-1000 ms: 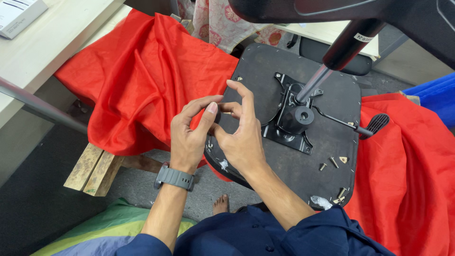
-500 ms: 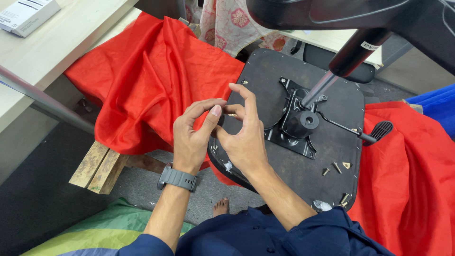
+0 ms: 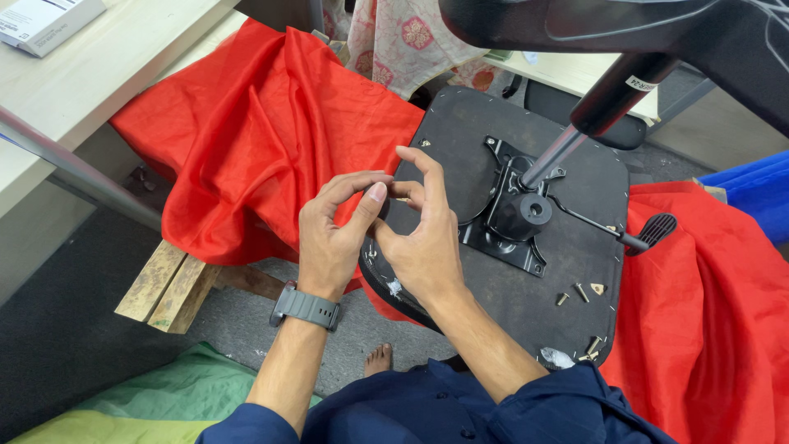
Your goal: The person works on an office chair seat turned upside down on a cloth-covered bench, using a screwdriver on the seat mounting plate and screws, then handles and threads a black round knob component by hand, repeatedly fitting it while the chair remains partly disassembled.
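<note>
Both grips are narrow: left hand (image 3: 333,238) and right hand (image 3: 423,247) pinch together a small dark part (image 3: 385,205), too small to identify, over the left edge of the black upturned chair seat base (image 3: 460,156). Judging so, fitting goes on; next needs fine alignment. Compared with before, hands barely shifted; the view moved closer.
</note>
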